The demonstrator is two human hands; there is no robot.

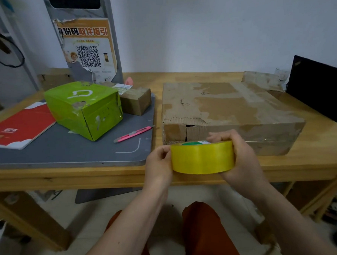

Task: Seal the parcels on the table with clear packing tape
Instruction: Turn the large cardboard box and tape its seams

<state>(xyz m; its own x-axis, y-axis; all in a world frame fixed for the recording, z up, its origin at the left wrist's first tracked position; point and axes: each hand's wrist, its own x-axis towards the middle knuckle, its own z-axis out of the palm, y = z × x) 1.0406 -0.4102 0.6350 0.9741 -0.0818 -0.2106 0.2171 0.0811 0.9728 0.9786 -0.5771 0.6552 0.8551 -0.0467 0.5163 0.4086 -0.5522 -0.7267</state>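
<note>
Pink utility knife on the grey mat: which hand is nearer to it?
Left. The left hand pinches the yellow tape roll just right of the pink utility knife; the right hand grips the roll's far side.

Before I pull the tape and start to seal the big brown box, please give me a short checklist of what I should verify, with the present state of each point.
1. Tape roll held firmly: ok, the right hand wraps round it from the side.
2. Free end of tape found: cannot tell, the left hand pinches at the roll's edge, but no loose strip shows.
3. Large cardboard box within reach: ok, it lies directly behind the roll.
4. Box flaps closed: not ok, the torn near side shows a dark gap.
5. Cutter ready: ok, the pink utility knife lies on the grey mat.
6. Green parcel out of the way: ok, it sits apart on the mat.
</note>
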